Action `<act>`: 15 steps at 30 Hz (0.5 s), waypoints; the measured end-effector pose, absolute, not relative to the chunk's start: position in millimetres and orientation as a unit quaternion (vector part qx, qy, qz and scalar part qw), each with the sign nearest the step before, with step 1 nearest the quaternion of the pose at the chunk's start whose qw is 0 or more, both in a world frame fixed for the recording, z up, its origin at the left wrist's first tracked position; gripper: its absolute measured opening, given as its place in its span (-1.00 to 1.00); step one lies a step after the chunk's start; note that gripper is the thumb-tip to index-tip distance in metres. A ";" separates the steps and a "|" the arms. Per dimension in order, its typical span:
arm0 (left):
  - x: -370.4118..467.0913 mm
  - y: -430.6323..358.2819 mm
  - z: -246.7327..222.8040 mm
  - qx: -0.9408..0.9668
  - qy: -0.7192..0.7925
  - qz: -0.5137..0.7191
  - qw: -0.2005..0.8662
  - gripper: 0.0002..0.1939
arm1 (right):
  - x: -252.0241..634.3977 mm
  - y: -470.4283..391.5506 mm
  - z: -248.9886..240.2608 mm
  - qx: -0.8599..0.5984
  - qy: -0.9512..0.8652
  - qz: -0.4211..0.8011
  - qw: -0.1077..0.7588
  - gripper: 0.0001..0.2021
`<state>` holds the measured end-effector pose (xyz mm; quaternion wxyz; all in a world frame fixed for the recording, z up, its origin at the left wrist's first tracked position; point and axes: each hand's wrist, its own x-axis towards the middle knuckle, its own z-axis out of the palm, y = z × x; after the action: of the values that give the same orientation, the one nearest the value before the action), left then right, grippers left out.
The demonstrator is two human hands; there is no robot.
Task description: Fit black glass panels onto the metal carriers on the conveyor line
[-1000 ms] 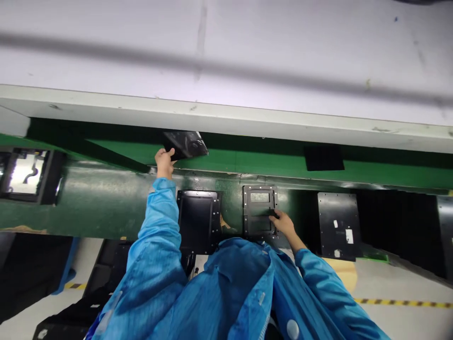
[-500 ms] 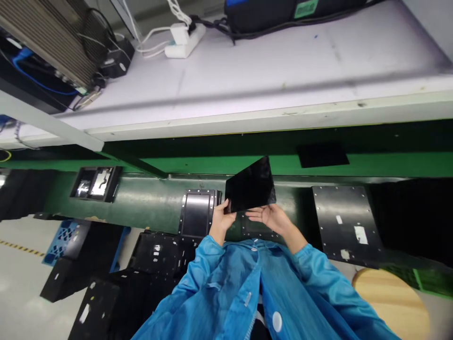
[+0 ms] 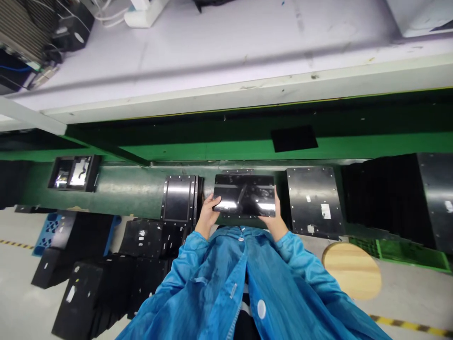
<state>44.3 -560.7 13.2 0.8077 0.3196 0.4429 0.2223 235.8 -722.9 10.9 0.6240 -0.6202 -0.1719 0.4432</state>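
Holding the glossy black panel [image 3: 245,197] flat with both hands.
Your left hand [image 3: 208,215] and right hand [image 3: 273,218] each grip one side edge, forearms bent inward.

Glossy black rectangular panel [image 3: 244,198], long side across, lying flat over a black screw-edged frame at near edge of green conveyor; gripped at both short ends.

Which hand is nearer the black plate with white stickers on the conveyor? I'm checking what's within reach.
Right. The right hand grips the right edge of the glossy panel, just beside the stickered plate. The left hand holds the panel's far edge.
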 end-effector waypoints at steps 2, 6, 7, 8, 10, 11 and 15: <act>45.0 -555.4 12.6 0.337 0.435 0.197 0.811 -0.57 | 243.8 -742.9 7.1 -0.609 -0.137 0.450 0.639 -0.22; 59.7 -555.6 -2.3 0.259 0.453 0.197 0.830 -0.68 | 243.6 -762.6 -13.3 -0.561 -0.008 0.472 0.680 -0.16; 65.8 -560.5 -9.4 0.231 0.447 0.196 0.842 -0.69 | 240.3 -762.9 -20.7 -0.551 0.021 0.476 0.686 -0.23; 72.4 -567.3 -17.6 0.209 0.438 0.191 0.853 -0.69 | 235.7 -761.5 -28.4 -0.540 0.049 0.478 0.691 -0.34; 86.5 -585.4 -36.0 0.189 0.419 0.180 0.870 -0.66 | 223.9 -755.0 -43.0 -0.517 0.108 0.468 0.709 -0.56; 93.3 -594.9 -45.4 0.188 0.414 0.181 0.872 -0.63 | 217.4 -750.7 -49.3 -0.500 0.132 0.459 0.722 -0.61; 112.1 -616.2 -77.2 0.212 0.434 0.207 0.851 -0.42 | 199.2 -738.2 -68.3 -0.425 0.180 0.442 0.769 -0.59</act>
<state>112.1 -616.2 -77.2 0.8507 0.2117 0.4343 0.2068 199.2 -738.2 -68.3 0.7687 -0.4254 0.1805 0.4422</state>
